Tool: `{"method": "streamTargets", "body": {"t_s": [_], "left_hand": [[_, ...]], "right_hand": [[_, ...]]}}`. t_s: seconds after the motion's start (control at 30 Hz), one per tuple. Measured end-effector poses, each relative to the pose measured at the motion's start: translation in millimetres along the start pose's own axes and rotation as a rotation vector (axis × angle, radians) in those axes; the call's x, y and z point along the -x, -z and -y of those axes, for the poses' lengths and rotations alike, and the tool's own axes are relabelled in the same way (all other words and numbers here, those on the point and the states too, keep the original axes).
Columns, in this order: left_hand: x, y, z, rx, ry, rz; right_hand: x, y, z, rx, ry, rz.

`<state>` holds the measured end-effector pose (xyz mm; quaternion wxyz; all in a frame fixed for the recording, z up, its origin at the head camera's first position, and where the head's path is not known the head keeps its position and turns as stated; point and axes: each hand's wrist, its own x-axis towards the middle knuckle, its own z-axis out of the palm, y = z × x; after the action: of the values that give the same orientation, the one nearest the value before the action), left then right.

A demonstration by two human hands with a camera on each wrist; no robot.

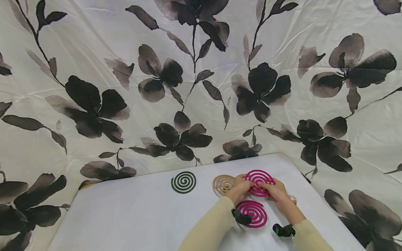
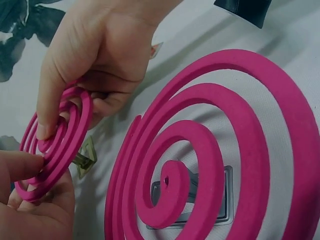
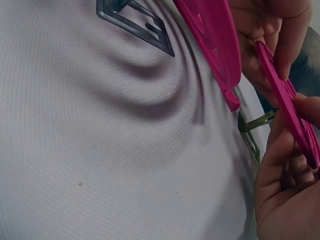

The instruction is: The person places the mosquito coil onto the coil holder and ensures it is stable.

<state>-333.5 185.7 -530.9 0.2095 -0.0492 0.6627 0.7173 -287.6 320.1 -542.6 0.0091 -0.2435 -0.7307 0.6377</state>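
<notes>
Left hand (image 1: 239,189) and right hand (image 1: 278,191), thumbs (image 1: 264,186) inward atop a pink spiral (image 1: 259,179)

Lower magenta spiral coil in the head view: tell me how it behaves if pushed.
The magenta spiral coil would probably snap easily, its slender windings being widely gapped. It may tip or slide, since it sits raised on a small, dark, metallic-looking stand.

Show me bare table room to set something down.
Widest: white table left of the green coil, bounded by the table's left edge and left sleeve. Smaller: between green coil and tan coil. Crowded: around left hand, right hand, held pink coil and lower pink coil.
</notes>
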Motion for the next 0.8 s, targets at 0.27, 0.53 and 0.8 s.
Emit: {"method": "streamTargets", "body": {"t_s": [0.27,0.53,0.8], "left_hand": [[1.8,2.0,-1.6,-0.077,0.043,-0.011],[-2.1,2.9,1.8,-0.061,0.039,0.000],[-2.2,3.7,4.5,-0.036,0.036,0.012]], "right_hand": [[-2.0,-1.7,-2.3,0.039,-0.012,-0.032],[-3.8,-2.4,-3.4,0.030,-0.011,-0.027],[-4.4,-2.2,-3.7,0.038,-0.008,-0.030]]}}
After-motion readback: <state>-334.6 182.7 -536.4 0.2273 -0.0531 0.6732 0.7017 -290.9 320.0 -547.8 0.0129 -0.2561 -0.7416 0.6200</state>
